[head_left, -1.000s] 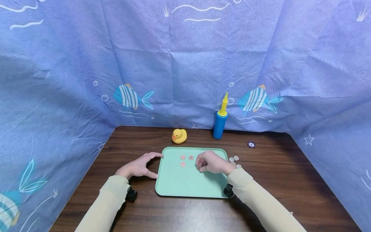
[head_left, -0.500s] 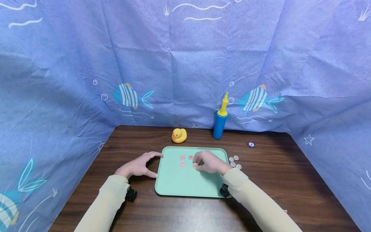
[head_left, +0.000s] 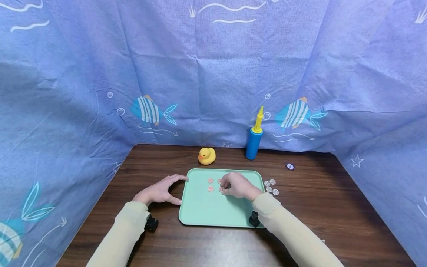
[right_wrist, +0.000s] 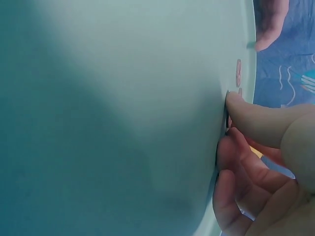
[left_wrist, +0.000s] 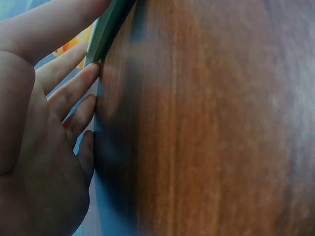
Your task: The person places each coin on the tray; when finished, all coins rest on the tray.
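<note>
On the green tray [head_left: 207,211], the right hand [head_left: 237,186] pinches a small coin [head_left: 221,189], thin, stiff and probably slippery, best held by its edge, while the left hand [head_left: 159,192] lies flat-fingered against the tray's left rim.

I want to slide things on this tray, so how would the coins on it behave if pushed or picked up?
The coins lie flat on the smooth green tray, so they would probably slide easily, not roll. Being thin and flat, they likely resist pinching; the right hand works one with its fingers low against the tray. They look rigid, hardly fragile.
</note>
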Demonstrator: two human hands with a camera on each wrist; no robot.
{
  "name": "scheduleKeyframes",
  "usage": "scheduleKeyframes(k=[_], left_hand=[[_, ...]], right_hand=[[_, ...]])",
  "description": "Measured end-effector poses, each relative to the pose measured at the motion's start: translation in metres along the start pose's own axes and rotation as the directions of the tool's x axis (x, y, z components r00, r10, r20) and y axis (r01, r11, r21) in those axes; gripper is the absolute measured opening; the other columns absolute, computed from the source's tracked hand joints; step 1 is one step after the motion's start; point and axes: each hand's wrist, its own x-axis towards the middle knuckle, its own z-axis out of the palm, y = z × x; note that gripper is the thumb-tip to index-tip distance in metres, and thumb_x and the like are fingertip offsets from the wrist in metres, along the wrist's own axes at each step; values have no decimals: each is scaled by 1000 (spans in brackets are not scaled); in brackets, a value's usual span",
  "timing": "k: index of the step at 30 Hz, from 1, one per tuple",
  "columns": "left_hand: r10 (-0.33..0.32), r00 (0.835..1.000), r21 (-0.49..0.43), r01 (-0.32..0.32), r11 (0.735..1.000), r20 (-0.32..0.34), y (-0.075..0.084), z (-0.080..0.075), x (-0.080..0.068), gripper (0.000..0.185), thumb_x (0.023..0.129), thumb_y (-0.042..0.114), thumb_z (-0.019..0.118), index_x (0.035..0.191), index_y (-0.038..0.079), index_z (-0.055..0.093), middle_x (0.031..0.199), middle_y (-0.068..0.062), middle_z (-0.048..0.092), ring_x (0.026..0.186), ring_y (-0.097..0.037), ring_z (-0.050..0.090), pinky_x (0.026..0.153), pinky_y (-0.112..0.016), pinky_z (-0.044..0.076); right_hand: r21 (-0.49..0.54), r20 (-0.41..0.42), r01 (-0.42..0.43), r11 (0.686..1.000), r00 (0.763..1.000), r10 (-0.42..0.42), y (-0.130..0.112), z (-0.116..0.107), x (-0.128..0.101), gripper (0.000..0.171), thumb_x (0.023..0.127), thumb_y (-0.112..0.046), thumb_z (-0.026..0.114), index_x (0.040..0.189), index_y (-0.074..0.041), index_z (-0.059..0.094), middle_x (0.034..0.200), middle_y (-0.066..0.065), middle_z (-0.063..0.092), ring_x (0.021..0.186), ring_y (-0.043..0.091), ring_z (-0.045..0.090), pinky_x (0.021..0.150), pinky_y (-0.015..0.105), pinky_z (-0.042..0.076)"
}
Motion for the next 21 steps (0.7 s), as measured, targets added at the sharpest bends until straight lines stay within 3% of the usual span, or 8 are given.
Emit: scheduleKeyframes(k=[16,21], left_hand=[[-6,1000,-6,6,1000,-4,3,-1,-2,87,83,41,91,157,25,47,165,-7,38,155,-35,27,120,-63,29],[-6,1000,-13,6,1000,-1,4,0,-2,88,83,41,91,158,24,47,166,-7,37,156,-35,26,120,-63,28]], right_hand=[[7,-12,24,1000,1000,-24,-5,2,5,9,88,-7,86,90,-12,78,83,-5,74,81,10,70,76,31,58],[17,-6,28,999,1000,-28,0,0,2,8,91,-16,84,95,-12,78,85,-5,74,81,10,68,76,32,56]])
